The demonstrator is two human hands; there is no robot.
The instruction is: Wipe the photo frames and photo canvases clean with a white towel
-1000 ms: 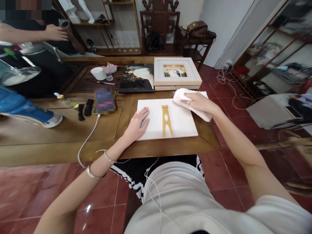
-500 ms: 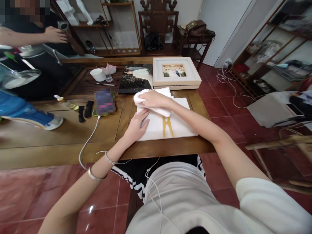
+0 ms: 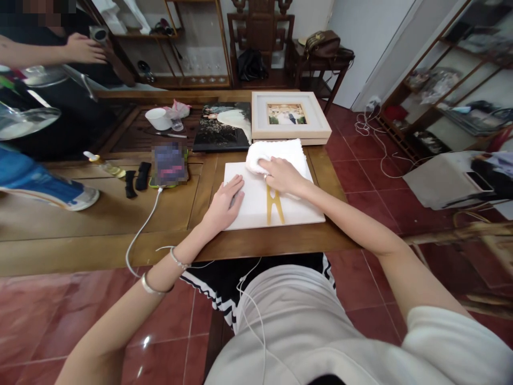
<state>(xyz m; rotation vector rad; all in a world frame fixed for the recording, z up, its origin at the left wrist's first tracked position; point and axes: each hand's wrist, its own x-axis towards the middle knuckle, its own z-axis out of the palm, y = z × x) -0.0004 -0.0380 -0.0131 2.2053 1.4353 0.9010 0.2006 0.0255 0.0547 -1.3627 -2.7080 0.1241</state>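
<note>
A flat white panel (image 3: 252, 206) lies near the table's front edge, with a yellow A-shaped piece (image 3: 274, 207) on its face. My right hand (image 3: 284, 176) grips a bunched white towel (image 3: 290, 149) and presses it on the panel's upper right part. The towel and hand cover the top of the yellow piece. On the panel's left edge my left hand (image 3: 227, 203) rests flat, fingers stretched out and holding nothing.
Behind the panel are a white-framed photo (image 3: 258, 115) and a dark photo panel (image 3: 208, 128). Leftward lie a phone (image 3: 169, 163) on a white cable (image 3: 148, 219), a dropper bottle (image 3: 106, 164), a white cup (image 3: 157, 118) and a blue-labelled bottle (image 3: 44, 179). Another person's hand (image 3: 85, 49) is beyond.
My right hand has slid the towel rightward across the panel, baring its upper left part. My left hand has stayed at the panel's left edge.
</note>
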